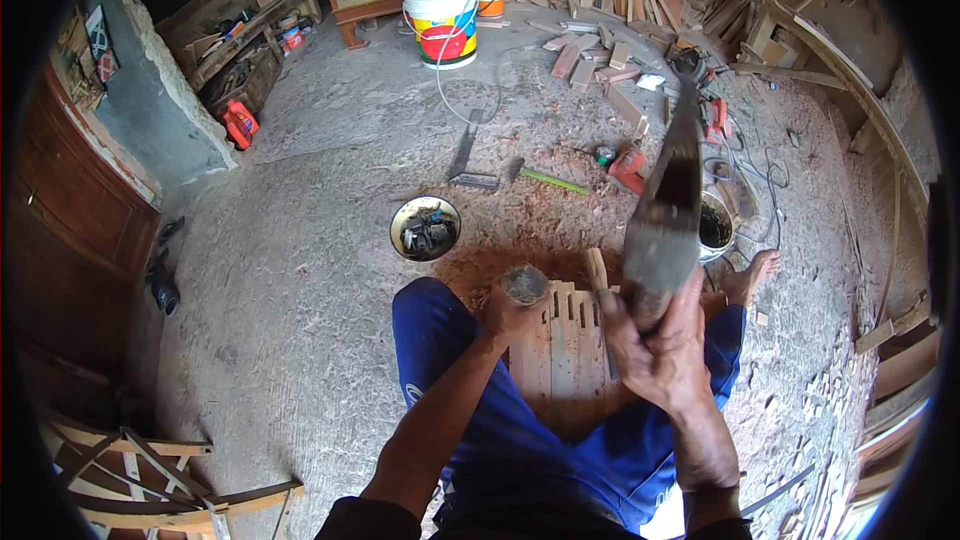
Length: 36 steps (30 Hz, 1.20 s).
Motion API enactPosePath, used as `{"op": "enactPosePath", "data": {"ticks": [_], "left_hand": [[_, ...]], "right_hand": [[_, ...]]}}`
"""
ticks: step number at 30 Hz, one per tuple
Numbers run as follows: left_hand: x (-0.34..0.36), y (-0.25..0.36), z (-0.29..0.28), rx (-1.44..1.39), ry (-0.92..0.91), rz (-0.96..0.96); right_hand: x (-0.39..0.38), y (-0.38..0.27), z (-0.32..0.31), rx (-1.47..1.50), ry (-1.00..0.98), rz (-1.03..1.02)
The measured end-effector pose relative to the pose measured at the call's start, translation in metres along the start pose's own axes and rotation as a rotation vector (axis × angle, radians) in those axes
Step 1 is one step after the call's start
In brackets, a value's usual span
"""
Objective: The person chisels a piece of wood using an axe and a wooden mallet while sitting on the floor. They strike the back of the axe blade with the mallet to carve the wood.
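Note:
My left hand [515, 315] is closed round an upright tool, probably a chisel, whose round, worn top [525, 284] faces me; its lower end is hidden. My right hand [655, 345] grips the handle of a heavy metal-headed hammer or hatchet [660, 245], held up close to the camera, to the right of my left hand. Below both hands, between my blue-trousered legs, lie pale boards [532, 360] with several narrow slots cut near their far end. A wooden-handled tool [596, 268] lies on the boards, partly behind my right hand.
Around me are a bowl of metal pieces [425, 235], a dark-filled pot [716, 225], a red power tool [625, 168] with cables, and a square [475, 180]. Offcuts [595, 60] and a paint bucket [440, 40] stand farther back; a door [85, 170] is left, leaning planks [890, 140] right.

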<state>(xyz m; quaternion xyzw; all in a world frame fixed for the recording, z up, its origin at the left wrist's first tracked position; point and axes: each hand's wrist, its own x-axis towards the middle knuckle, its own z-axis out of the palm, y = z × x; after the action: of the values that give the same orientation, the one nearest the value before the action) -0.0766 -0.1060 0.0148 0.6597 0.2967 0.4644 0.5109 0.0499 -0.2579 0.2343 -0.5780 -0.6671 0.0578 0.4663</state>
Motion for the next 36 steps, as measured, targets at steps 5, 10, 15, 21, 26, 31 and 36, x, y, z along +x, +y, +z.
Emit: {"op": "enactPosePath", "data": {"ticks": [5, 10, 15, 21, 26, 31, 36], "left_hand": [[-0.019, -0.007, 0.014, 0.064, 0.067, 0.02], [-0.007, 0.027, 0.007, -0.051, 0.043, 0.062], [-0.008, 0.007, 0.005, -0.071, -0.061, 0.011], [-0.005, 0.011, 0.0, -0.017, -0.126, 0.001], [-0.01, 0.005, 0.006, 0.032, 0.033, 0.027], [0.054, -0.03, 0.012, 0.076, 0.098, -0.122], [0.008, 0.045, 0.009, 0.008, 0.1, 0.171]], "right_hand": [[-0.043, 0.053, 0.027, -0.322, -0.595, 0.227], [-0.032, 0.022, 0.004, 0.071, -0.345, 0.39], [0.003, -0.02, -0.063, 0.265, 0.021, 0.359], [0.003, -0.002, -0.018, -0.364, -0.268, 0.314], [-0.059, 0.063, 0.043, -0.295, -0.451, 0.41], [-0.085, 0.061, 0.048, 0.097, -0.281, 0.701], [-0.106, 0.067, 0.053, 0.54, -0.075, 1.02]]}}
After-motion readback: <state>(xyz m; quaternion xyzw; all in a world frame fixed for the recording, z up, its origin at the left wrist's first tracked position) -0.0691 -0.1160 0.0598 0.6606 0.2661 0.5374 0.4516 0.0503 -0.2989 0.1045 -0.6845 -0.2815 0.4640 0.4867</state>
